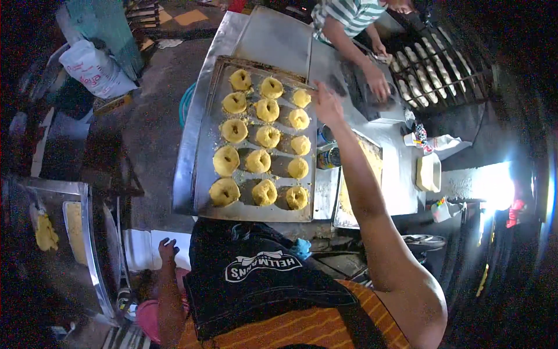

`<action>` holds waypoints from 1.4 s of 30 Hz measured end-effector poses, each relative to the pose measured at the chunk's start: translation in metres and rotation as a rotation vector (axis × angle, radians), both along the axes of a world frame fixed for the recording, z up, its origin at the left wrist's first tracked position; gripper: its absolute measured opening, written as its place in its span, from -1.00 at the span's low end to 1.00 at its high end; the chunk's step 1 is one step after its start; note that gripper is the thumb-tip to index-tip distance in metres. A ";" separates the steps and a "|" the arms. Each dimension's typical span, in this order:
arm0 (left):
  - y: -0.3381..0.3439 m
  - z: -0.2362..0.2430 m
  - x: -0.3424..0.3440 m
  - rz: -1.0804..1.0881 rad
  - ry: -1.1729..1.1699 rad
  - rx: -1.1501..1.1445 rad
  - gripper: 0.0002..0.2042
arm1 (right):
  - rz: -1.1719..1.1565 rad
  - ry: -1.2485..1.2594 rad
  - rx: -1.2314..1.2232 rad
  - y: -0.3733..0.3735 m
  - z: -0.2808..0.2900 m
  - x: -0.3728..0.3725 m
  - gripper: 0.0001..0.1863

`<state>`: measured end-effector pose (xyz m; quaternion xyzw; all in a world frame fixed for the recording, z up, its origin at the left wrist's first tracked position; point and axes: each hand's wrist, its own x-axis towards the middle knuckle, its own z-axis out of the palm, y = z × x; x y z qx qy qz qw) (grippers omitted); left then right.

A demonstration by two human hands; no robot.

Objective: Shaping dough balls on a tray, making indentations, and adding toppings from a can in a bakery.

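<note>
A metal baking tray lies on the steel table before me, bearing three columns of yellow dough pieces. Those in the left and middle columns are mostly rings with a hollow in the centre; most in the right column look like smaller, rounder lumps. Crumbs are scattered around them. My right hand is at the tray's far right edge, its fingers closed over the rim. Down at my left side hangs my left hand, away from the table, its fingers loosely apart with nothing seen in them.
Across the table, a person in a striped shirt works with both hands beside a rack of pale dough rolls. Under my right forearm lies another tray with yellow crumbs, near a jar. A yellowish tub stands farther right.
</note>
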<state>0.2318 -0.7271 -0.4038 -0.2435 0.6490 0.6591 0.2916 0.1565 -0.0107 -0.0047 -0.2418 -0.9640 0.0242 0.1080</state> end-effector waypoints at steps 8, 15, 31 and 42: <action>0.000 0.016 -0.012 0.052 -0.103 -0.089 -0.50 | -0.074 -0.195 0.035 0.014 -0.029 -0.011 -0.41; -0.010 -0.020 0.046 -0.065 0.087 -0.043 -0.46 | 0.179 -0.471 0.179 0.019 -0.011 -0.042 -0.44; 0.031 0.021 0.143 -0.166 -0.225 -0.409 -0.59 | 0.251 0.088 -0.122 -0.083 0.005 0.140 -0.28; -0.003 0.011 0.096 -0.359 0.532 0.040 -0.60 | 0.218 -0.237 -0.023 -0.107 -0.013 0.102 -0.17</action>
